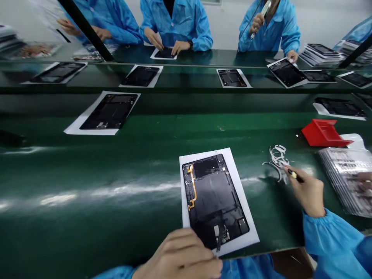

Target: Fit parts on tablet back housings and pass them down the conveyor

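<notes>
An opened tablet housing [215, 193], black with an orange flex cable [193, 186] along its left side, lies on a white sheet [245, 205] in front of me. My left hand [183, 255] is over its lower left corner, fingers curled. A narrow dark strip [219, 240] stands at those fingertips; whether they grip it I cannot tell. To the right, my right hand [308, 192] is closed around a slim tool with a black and cream part [292, 173]. Its fingertips are at a small heap of curled white strips [279, 157], touching or just above it.
A red bin [322, 133] and a stack of clear plastic trays [345, 182] stand at the right. Another tablet housing [112, 111] lies on paper at the upper left. More housings rest on a raised green shelf [186, 77]. Co-workers in blue smocks [177, 23] sit beyond.
</notes>
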`<state>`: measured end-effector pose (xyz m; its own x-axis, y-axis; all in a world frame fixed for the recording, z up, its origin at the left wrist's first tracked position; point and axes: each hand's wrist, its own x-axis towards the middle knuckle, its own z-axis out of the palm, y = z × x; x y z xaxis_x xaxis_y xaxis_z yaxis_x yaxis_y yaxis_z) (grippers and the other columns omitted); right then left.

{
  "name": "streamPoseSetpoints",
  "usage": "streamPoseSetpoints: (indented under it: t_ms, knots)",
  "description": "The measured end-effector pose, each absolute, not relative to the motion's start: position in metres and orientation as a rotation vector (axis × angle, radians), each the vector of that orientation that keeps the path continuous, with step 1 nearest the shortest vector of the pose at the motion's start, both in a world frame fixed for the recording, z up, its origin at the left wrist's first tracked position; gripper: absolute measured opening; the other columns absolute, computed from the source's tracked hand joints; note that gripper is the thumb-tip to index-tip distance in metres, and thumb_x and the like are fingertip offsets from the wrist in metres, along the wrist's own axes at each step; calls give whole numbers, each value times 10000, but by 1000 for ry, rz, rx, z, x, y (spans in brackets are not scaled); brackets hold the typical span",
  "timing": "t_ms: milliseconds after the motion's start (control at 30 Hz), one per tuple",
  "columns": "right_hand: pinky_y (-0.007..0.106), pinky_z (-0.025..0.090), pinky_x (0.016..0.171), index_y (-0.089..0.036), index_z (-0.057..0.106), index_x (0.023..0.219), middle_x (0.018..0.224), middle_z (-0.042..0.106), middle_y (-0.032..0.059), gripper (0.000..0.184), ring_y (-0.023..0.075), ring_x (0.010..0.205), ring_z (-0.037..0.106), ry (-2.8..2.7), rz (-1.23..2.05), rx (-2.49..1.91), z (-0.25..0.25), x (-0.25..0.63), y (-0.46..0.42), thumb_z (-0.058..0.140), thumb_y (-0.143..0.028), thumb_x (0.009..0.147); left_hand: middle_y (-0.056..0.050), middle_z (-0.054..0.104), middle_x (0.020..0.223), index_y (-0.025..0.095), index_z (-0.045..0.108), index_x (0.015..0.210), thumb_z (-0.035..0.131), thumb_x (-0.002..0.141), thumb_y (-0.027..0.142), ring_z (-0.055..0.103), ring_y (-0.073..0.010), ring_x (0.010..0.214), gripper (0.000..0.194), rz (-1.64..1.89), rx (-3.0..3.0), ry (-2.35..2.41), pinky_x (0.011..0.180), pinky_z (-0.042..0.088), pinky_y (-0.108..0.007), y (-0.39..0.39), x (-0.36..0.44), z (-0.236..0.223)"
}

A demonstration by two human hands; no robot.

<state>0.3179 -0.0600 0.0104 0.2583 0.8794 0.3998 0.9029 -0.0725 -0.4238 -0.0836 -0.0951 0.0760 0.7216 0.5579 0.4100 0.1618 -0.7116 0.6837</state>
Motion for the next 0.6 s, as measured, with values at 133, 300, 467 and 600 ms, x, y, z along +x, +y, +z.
streamPoseSetpoints:
  t_ms: [133, 300, 467, 600]
  knots:
    - [324, 483, 585, -126, 708, 1106, 831, 734, 175, 347, 281, 710, 701, -1594, -269, -2095, 18, 329, -72, 600, -359, 871, -31, 692, 803, 208, 691, 947, 633, 857, 117, 616, -143, 648, 141, 1014, 2385, 626, 584, 488, -282, -58, -78, 78]
    - [325, 553, 656, -159, 678, 1092, 982, 735, 122, 258, 258, 799, 719, -1861, -167, -1747, 23, 250, -85, 519, -265, 919, -68, 626, 1086, 227, 730, 830, 715, 809, 223, 611, -199, 990, 27, 1139, 2160, 944, 843, 509, -340, -15, -75, 42]
    - [285, 578, 818, -167, 551, 1277, 1209, 665, 85, 365, 181, 997, 684, -2362, 350, -1236, 3, 172, -85, 424, -116, 938, -84, 619, 1118, 201, 714, 784, 720, 802, 228, 587, -238, 1060, 34, 962, 2040, 1107, 930, 464, -405, 13, -65, 14]
    - [297, 592, 799, -139, 508, 1328, 1286, 616, 102, 484, 185, 1028, 674, -2419, 326, -1207, -7, 162, -83, 370, -23, 879, -72, 620, 1151, 204, 695, 774, 712, 809, 227, 560, -247, 1107, 45, 820, 2079, 1131, 970, 419, -434, 21, -59, 7]
